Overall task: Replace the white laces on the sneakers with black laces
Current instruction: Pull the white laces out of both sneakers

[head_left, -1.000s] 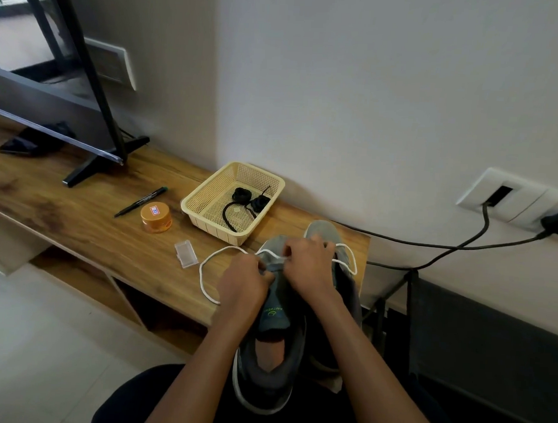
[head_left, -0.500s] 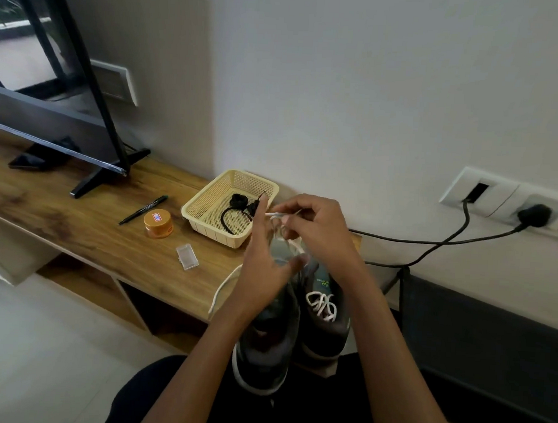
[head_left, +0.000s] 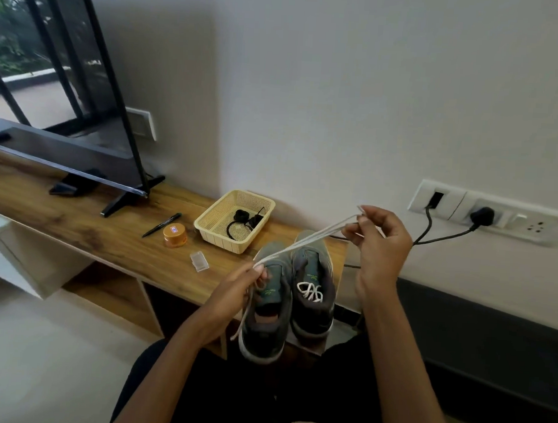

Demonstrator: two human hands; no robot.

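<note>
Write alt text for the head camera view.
The left hand and right hand hold a white lace taut between them above a pair of grey sneakers on a wooden shelf; one sneaker shows no lacing, the other has white lacing. Behind sit a yellow basket holding black laces, a pen and an orange jar.

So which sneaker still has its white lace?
The right-hand sneaker: a white lace crosses its tongue. The left sneaker shows none threaded.

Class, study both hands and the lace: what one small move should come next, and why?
Probably set the white lace down on the table: left hand and right hand pinch it stretched above the left sneaker, which shows no lacing. The black laces wait in the basket.
</note>
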